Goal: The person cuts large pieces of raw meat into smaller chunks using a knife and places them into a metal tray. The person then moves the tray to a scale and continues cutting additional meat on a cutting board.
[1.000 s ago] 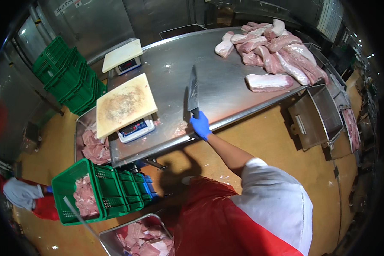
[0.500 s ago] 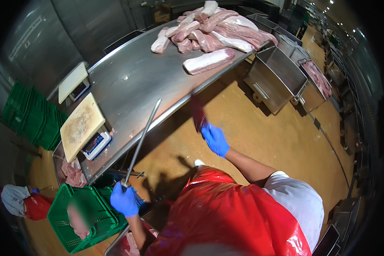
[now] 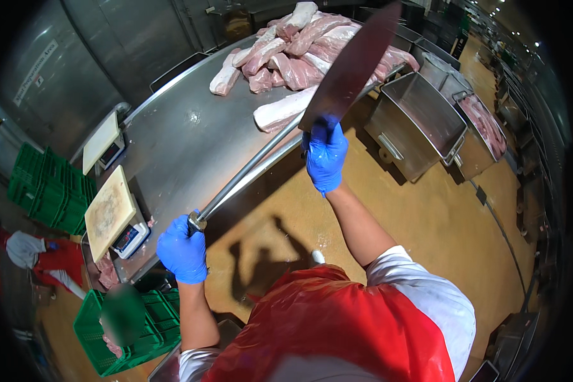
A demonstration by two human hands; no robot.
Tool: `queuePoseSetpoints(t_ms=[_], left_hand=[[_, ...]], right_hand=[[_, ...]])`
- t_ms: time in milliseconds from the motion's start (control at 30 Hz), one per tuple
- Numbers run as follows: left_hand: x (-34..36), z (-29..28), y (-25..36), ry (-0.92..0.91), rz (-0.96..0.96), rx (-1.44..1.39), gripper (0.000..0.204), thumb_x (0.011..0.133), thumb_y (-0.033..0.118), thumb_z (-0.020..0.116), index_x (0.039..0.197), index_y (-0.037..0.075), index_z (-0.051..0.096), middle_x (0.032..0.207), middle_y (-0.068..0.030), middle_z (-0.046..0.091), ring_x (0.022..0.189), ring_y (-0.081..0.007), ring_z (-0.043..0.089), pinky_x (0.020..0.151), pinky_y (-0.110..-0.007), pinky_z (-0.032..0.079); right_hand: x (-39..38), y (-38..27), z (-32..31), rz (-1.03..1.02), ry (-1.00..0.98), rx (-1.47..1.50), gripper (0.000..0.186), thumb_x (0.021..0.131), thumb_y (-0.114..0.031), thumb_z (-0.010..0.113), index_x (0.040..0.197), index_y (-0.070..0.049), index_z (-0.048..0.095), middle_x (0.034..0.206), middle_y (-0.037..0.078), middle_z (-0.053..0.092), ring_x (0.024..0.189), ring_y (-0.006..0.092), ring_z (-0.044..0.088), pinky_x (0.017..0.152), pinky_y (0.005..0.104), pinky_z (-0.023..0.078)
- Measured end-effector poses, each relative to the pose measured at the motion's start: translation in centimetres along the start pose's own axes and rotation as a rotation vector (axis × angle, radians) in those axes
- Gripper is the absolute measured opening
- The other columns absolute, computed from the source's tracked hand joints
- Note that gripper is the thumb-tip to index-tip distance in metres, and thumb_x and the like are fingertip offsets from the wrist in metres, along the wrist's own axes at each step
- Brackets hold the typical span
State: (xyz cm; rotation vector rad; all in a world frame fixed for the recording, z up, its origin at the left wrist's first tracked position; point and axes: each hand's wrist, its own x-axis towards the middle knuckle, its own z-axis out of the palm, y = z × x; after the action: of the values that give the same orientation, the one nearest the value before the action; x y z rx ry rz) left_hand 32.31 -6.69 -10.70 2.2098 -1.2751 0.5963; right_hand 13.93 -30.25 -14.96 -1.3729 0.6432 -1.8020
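Note:
My left hand (image 3: 183,249), in a blue glove, is closed round the handle of a honing steel (image 3: 251,164), whose rod slants up to the right over the table's front edge. In my blue-gloved right hand (image 3: 326,156) I grip a large, wide-bladed butcher knife (image 3: 353,67), its tip pointing up and away. The rod's far end meets the blade near its heel; whether they touch I cannot tell. Behind the blade lies a long pale slab of pork loin (image 3: 283,112), partly hidden. A heap of pork loins (image 3: 293,54) is piled at the table's far end.
The steel table (image 3: 172,143) slants across the left. Two scales with white boards (image 3: 111,207) stand on it. Green crates (image 3: 86,334) are at lower left, near a person in a red apron (image 3: 60,258). Steel meat bins (image 3: 417,127) stand on the right.
Both hands have risen and moved farther forward. The knife has swung up from low beside the table to a raised position, its blade now by the steel's far end.

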Motion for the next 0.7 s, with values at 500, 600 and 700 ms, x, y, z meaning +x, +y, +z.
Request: queuePoseSetpoints(t_ms=[500,600,700], left_hand=[[6.7,4.1,10.9,0.062,0.029,0.186,0.010,0.073,0.014,0.070,0.081,0.012,0.065,0.073,-0.0104,0.062,0.064,-0.0334,0.059,0.058,-0.043,0.044],[7.6,3.7,12.2,0.099,0.060,0.165,0.010,0.072,0.012,0.070,0.081,0.011,0.064,0.072,-0.0101,0.061,0.064,-0.0331,0.058,0.057,-0.043,0.043],[9.4,3.5,13.5,0.131,0.117,0.187,0.012,0.076,0.013,0.068,0.077,0.006,0.058,0.066,-0.0172,0.054,0.060,-0.0383,0.054,0.055,-0.042,0.041]], right_hand=[[10.9,7.2,-4.3,0.028,-0.224,0.160,0.015,0.092,-0.012,0.061,0.084,-0.001,0.056,0.066,0.018,0.056,0.053,0.0302,0.054,0.051,0.0360,0.042],[12.2,6.4,-3.7,0.126,-0.125,0.341,0.019,0.093,-0.017,0.061,0.082,-0.002,0.057,0.062,0.017,0.054,0.050,0.0282,0.052,0.050,0.0354,0.041],[6.1,18.1,-8.5,-0.442,-0.650,-0.376,0.021,0.092,-0.024,0.061,0.083,-0.005,0.062,0.077,0.020,0.064,0.062,0.0367,0.060,0.055,0.0424,0.048]])
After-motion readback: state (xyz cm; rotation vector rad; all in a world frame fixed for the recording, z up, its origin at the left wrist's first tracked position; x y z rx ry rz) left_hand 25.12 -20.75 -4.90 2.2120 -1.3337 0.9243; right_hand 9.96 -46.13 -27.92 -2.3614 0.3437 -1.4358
